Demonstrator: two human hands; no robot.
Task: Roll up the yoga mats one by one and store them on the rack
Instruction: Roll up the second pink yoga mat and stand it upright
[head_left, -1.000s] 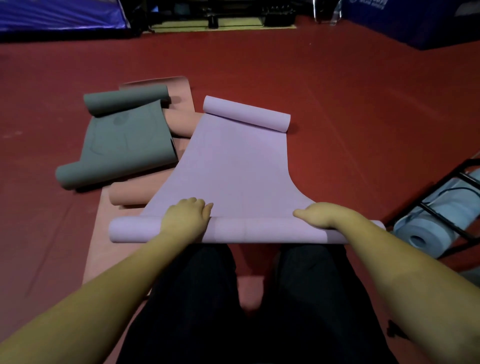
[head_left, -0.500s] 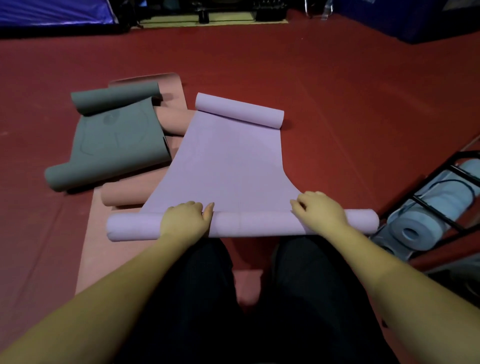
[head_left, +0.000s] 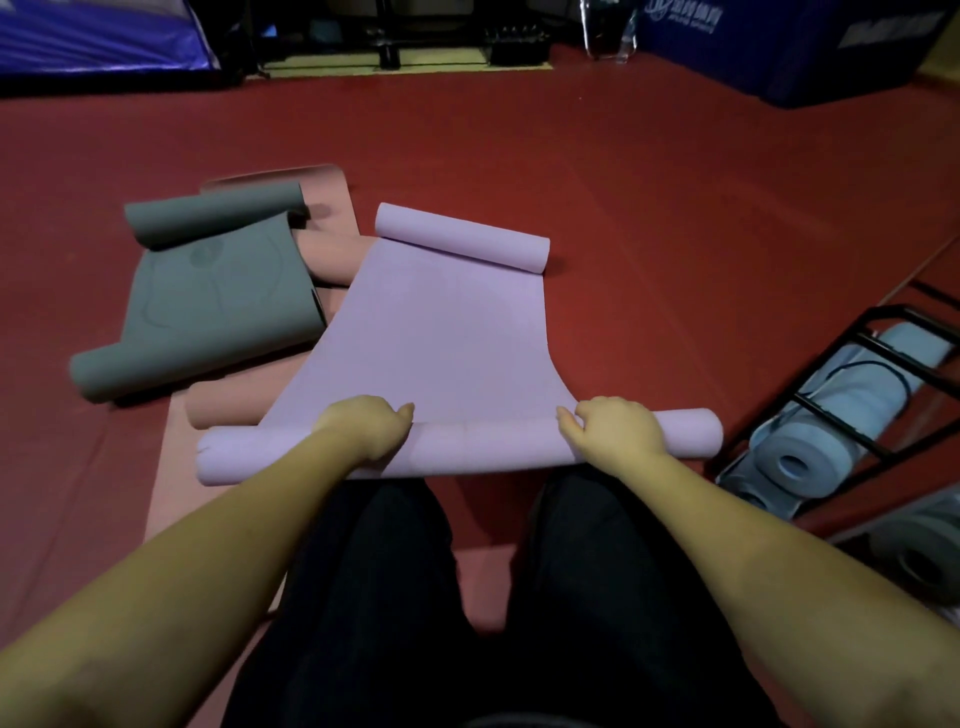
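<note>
**Both hands lying on the near roll of the lilac mat**

At about 9 o'clock, a grey mat (head_left: 208, 301) is lying half unrolled, curled into rolls at its near and far ends and overlapping a pink mat (head_left: 317, 254) that is spreading out beneath it on the red floor (head_left: 675, 208). The pink mat is also showing a rolled part just beside the lilac mat's left edge.

Near the centre, the lilac mat (head_left: 441, 332) is stretching toward 12 o'clock, with a small roll sitting at its far end and a thicker roll lying across at its near end, just ahead of the person's dark-trousered knees.

The left hand (head_left: 369, 431) is resting on top of the near roll left of its middle, fingers curled over the roll's far side. The right hand (head_left: 618, 436) is sitting on the roll right of its middle, fingers bent over the top and touching the flat sheet where it is meeting the roll. Both hands are clamped down on the roll.

At about 3 o'clock, a black rack (head_left: 841, 410) is standing on the floor, holding rolled blue mats (head_left: 795, 462), their spiral ends facing the camera.
</note>
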